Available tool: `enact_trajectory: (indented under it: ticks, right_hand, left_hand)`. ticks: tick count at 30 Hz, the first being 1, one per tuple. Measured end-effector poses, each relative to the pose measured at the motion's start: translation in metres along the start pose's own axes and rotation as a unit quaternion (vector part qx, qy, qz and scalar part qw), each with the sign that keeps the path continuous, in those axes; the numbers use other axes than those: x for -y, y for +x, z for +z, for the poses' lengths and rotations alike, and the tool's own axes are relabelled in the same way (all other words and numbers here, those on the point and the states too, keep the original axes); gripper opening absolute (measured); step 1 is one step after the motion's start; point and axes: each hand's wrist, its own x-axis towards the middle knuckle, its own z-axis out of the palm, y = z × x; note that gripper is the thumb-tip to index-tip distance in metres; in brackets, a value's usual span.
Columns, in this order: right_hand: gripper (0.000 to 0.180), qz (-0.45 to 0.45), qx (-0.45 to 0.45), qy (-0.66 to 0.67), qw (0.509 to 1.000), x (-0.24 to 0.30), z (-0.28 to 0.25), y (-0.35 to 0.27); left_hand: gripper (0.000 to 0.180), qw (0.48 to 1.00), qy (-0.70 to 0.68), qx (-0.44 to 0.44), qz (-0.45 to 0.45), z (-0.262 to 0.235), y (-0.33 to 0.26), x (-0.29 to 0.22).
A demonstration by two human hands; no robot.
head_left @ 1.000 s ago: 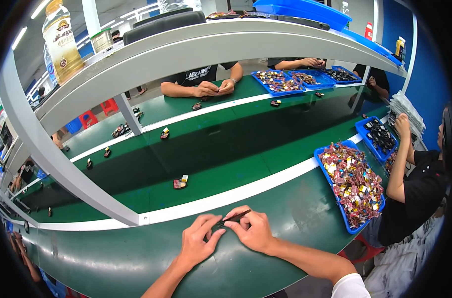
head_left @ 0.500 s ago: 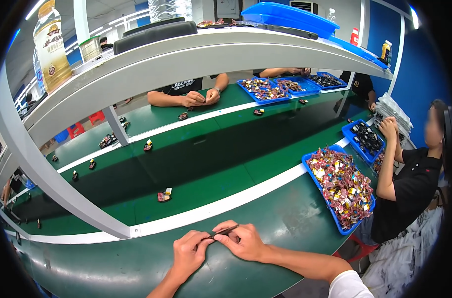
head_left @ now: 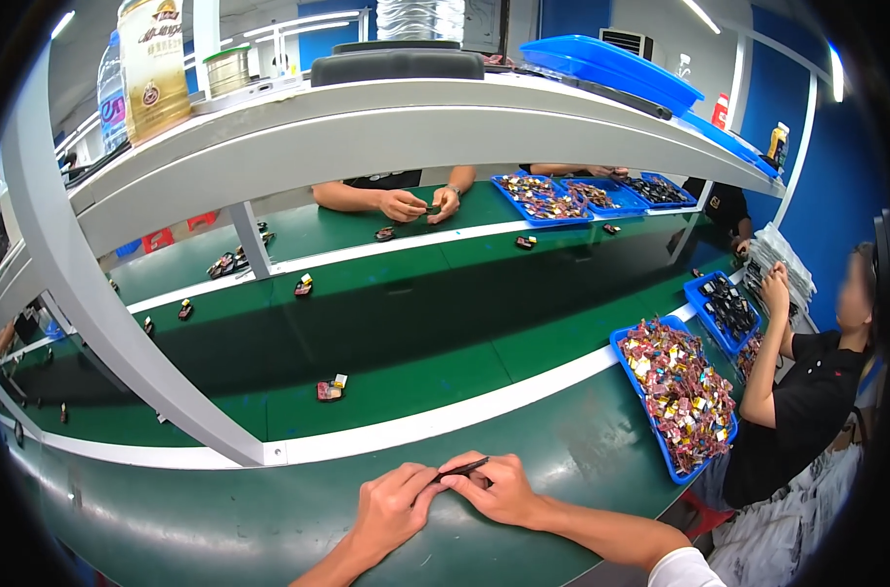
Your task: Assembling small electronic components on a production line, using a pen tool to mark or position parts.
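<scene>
Both hands (head_left: 450,489) pinch a thin dark strip (head_left: 462,468) over the green bench (head_left: 269,519).

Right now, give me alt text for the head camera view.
Both hands, left hand and right hand, pinch a small dark strip over a green workbench. Ahead, a small red part lies on a green conveyor belt.
</scene>
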Motion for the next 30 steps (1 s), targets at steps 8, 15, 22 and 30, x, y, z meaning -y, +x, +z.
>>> enact_trajectory:
  ticks: [8,15,22,30]
  right_hand:
    - [0.02,-0.004,0.027,0.0,1.0,0.004,-0.004,0.001]
    - [0.027,-0.042,0.035,0.001,0.998,-0.012,-0.001,-0.007]
    - [0.03,-0.02,0.049,-0.024,0.998,0.003,-0.008,-0.006]
    - [0.045,-0.068,0.03,-0.025,0.997,-0.014,-0.005,-0.011]
  left_hand:
    - [0.018,0.998,0.033,-0.003,0.048,0.002,-0.002,0.002]
    - [0.03,0.994,0.088,-0.015,0.06,0.004,-0.003,-0.007]
    - [0.034,0.988,0.144,-0.017,0.047,0.002,-0.01,-0.009]
    - [0.04,0.991,0.093,-0.077,0.057,0.004,0.003,-0.016]
